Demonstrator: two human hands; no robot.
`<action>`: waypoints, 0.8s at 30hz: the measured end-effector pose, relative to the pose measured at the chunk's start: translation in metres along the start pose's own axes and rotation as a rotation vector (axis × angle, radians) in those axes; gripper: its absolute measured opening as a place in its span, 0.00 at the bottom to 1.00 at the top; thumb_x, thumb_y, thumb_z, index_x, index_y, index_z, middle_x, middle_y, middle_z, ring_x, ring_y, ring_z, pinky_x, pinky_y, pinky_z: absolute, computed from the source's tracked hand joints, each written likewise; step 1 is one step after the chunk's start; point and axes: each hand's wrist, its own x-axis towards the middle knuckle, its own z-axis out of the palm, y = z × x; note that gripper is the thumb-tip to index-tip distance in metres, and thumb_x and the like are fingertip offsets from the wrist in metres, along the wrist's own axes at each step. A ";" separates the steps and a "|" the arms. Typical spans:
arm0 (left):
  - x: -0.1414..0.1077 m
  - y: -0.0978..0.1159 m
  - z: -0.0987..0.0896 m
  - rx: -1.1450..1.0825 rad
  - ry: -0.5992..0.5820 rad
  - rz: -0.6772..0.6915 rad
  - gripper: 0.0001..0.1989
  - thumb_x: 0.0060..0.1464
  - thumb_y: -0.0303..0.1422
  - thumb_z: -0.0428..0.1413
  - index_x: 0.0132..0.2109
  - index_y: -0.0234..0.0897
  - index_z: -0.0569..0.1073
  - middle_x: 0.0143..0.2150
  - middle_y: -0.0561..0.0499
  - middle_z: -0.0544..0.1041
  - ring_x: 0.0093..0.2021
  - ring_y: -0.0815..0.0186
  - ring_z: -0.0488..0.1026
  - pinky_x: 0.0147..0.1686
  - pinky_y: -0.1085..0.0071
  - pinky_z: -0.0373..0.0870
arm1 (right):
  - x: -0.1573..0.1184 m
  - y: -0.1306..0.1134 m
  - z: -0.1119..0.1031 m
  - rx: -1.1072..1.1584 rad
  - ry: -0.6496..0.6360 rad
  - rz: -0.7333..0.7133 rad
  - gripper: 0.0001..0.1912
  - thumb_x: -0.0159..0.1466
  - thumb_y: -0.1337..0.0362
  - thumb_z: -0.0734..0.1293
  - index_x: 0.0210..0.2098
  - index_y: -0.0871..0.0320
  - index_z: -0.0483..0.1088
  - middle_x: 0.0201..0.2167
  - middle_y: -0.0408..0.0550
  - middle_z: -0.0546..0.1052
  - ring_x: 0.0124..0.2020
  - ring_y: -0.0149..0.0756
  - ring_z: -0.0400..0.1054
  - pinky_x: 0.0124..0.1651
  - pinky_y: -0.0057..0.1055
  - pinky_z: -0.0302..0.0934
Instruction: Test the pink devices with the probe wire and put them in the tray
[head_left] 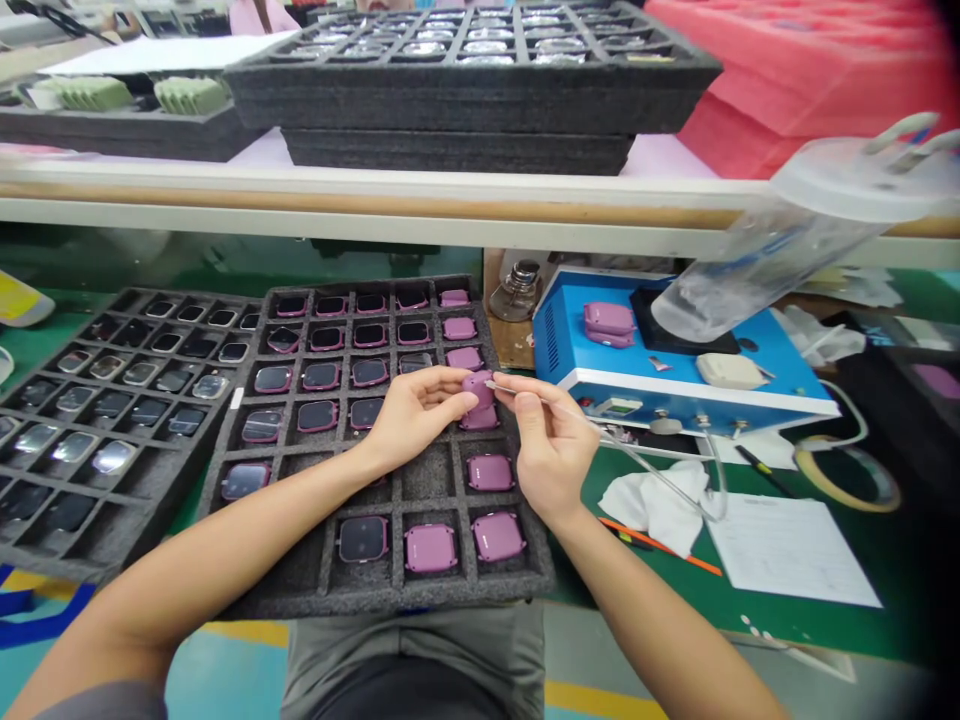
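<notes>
My left hand (416, 415) pinches a purple watch case (478, 384) above the right part of a dark foam tray (427, 472). From the other side, my right hand (553, 455) grips a thin needle-tipped tool (490, 384), its tip at the case. A clear tube (652, 468) runs from near that hand toward the blue box; how they join is partly hidden by the fingers. In the tray's compartments lie several purple cases, such as one purple case (430, 548) at the front, and several dark-screened watches (363, 539).
A second foam tray (142, 545) of watch parts lies left. At right stand a blue machine (682, 375) bearing purple cases (609, 323), a leaning clear cylinder (742, 265), tissue (660, 505), paper (795, 550) and a tape roll (847, 475). A shelf (450, 205) crosses above.
</notes>
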 end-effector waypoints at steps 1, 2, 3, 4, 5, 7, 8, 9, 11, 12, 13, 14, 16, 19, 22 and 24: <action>0.000 0.000 0.000 0.004 0.000 0.002 0.22 0.47 0.41 0.71 0.46 0.33 0.81 0.42 0.44 0.85 0.39 0.62 0.81 0.43 0.65 0.78 | 0.000 0.000 0.000 -0.004 0.003 0.000 0.10 0.71 0.59 0.67 0.43 0.54 0.80 0.43 0.50 0.83 0.47 0.41 0.78 0.55 0.45 0.74; 0.000 0.000 0.000 0.006 0.000 0.004 0.21 0.47 0.41 0.71 0.46 0.33 0.82 0.43 0.44 0.85 0.39 0.62 0.81 0.43 0.65 0.78 | 0.000 0.000 0.000 -0.008 0.004 0.000 0.10 0.71 0.59 0.67 0.43 0.54 0.80 0.43 0.50 0.83 0.47 0.41 0.78 0.55 0.45 0.74; 0.000 0.000 0.000 0.008 -0.001 0.006 0.21 0.47 0.41 0.71 0.45 0.33 0.82 0.43 0.44 0.85 0.39 0.62 0.81 0.43 0.65 0.78 | 0.000 0.000 0.000 -0.010 0.005 0.000 0.10 0.71 0.58 0.67 0.43 0.54 0.80 0.43 0.50 0.83 0.47 0.42 0.78 0.55 0.45 0.74; 0.000 0.000 0.000 0.010 0.000 0.006 0.21 0.47 0.41 0.71 0.45 0.33 0.82 0.43 0.44 0.85 0.40 0.61 0.81 0.43 0.65 0.78 | 0.000 0.000 0.000 -0.010 0.005 0.001 0.10 0.71 0.58 0.67 0.43 0.54 0.80 0.43 0.50 0.83 0.47 0.42 0.78 0.55 0.45 0.74; 0.000 0.001 0.000 0.012 0.000 0.006 0.21 0.47 0.41 0.71 0.45 0.33 0.82 0.43 0.44 0.85 0.40 0.61 0.81 0.44 0.65 0.78 | 0.000 0.000 0.000 -0.010 0.004 0.001 0.10 0.71 0.58 0.67 0.43 0.54 0.80 0.43 0.50 0.83 0.47 0.42 0.78 0.55 0.45 0.74; 0.000 0.001 0.001 0.014 0.001 0.005 0.21 0.47 0.41 0.71 0.45 0.33 0.82 0.43 0.44 0.85 0.40 0.61 0.81 0.44 0.65 0.78 | 0.000 0.000 0.000 -0.008 0.002 -0.001 0.10 0.71 0.58 0.67 0.43 0.54 0.80 0.43 0.50 0.83 0.47 0.42 0.78 0.55 0.46 0.74; 0.000 0.001 0.001 0.014 0.002 0.004 0.21 0.47 0.41 0.71 0.45 0.33 0.82 0.43 0.44 0.85 0.39 0.61 0.81 0.43 0.66 0.78 | 0.000 0.000 0.000 -0.008 0.002 -0.002 0.10 0.71 0.58 0.67 0.43 0.54 0.80 0.43 0.50 0.83 0.47 0.42 0.79 0.55 0.46 0.74; 0.000 0.001 0.001 0.014 0.002 0.004 0.21 0.47 0.40 0.71 0.45 0.33 0.82 0.43 0.44 0.85 0.39 0.61 0.81 0.43 0.66 0.78 | 0.000 0.000 0.000 -0.008 0.003 -0.003 0.10 0.71 0.58 0.67 0.43 0.54 0.80 0.43 0.50 0.83 0.47 0.42 0.79 0.55 0.46 0.75; 0.000 0.001 0.001 0.014 0.002 0.010 0.20 0.47 0.40 0.71 0.45 0.33 0.82 0.43 0.44 0.85 0.39 0.62 0.81 0.42 0.66 0.78 | 0.000 0.001 0.000 -0.010 0.004 -0.002 0.10 0.71 0.58 0.67 0.43 0.54 0.80 0.43 0.50 0.83 0.47 0.42 0.79 0.55 0.45 0.75; 0.000 0.001 0.000 0.015 0.002 0.013 0.20 0.47 0.40 0.71 0.45 0.33 0.82 0.43 0.44 0.85 0.38 0.62 0.81 0.42 0.66 0.77 | 0.000 0.001 0.000 -0.011 0.004 -0.002 0.10 0.71 0.58 0.67 0.43 0.54 0.80 0.43 0.50 0.83 0.47 0.42 0.79 0.55 0.45 0.75; 0.000 0.000 0.000 0.017 0.002 0.015 0.20 0.47 0.40 0.71 0.45 0.33 0.82 0.43 0.44 0.85 0.38 0.62 0.81 0.42 0.66 0.77 | 0.000 0.001 0.000 -0.014 0.004 -0.001 0.10 0.71 0.58 0.67 0.43 0.54 0.80 0.43 0.50 0.83 0.47 0.41 0.79 0.55 0.45 0.75; 0.000 0.000 0.000 0.019 0.002 0.017 0.20 0.48 0.40 0.71 0.46 0.33 0.82 0.43 0.44 0.85 0.38 0.62 0.81 0.42 0.66 0.77 | 0.000 0.001 0.000 -0.016 0.003 -0.001 0.10 0.71 0.59 0.67 0.43 0.54 0.80 0.43 0.50 0.83 0.47 0.41 0.79 0.55 0.45 0.75; 0.000 -0.001 -0.001 0.021 -0.001 0.022 0.20 0.48 0.40 0.71 0.46 0.33 0.82 0.43 0.44 0.85 0.39 0.62 0.81 0.43 0.66 0.77 | 0.000 0.001 0.000 -0.015 0.002 -0.004 0.10 0.71 0.59 0.67 0.43 0.54 0.80 0.43 0.50 0.83 0.47 0.41 0.79 0.55 0.44 0.75; 0.000 -0.001 -0.001 0.027 -0.003 0.029 0.20 0.48 0.40 0.70 0.46 0.33 0.82 0.43 0.44 0.85 0.39 0.62 0.81 0.43 0.66 0.77 | 0.000 0.001 0.000 -0.013 0.000 -0.009 0.09 0.71 0.60 0.67 0.43 0.54 0.80 0.43 0.49 0.83 0.46 0.41 0.79 0.55 0.44 0.75; 0.000 0.000 -0.001 0.041 -0.002 0.034 0.19 0.49 0.39 0.70 0.46 0.33 0.82 0.43 0.44 0.85 0.38 0.62 0.81 0.43 0.66 0.77 | 0.000 0.000 0.000 -0.014 -0.001 -0.010 0.09 0.71 0.60 0.67 0.43 0.54 0.80 0.43 0.49 0.83 0.46 0.40 0.79 0.54 0.43 0.75; 0.000 0.001 -0.001 0.048 -0.002 0.038 0.19 0.49 0.39 0.70 0.46 0.33 0.83 0.42 0.44 0.85 0.38 0.63 0.81 0.42 0.67 0.77 | 0.000 0.000 0.000 -0.012 -0.002 -0.012 0.09 0.71 0.60 0.67 0.43 0.54 0.80 0.43 0.49 0.83 0.46 0.40 0.79 0.54 0.43 0.75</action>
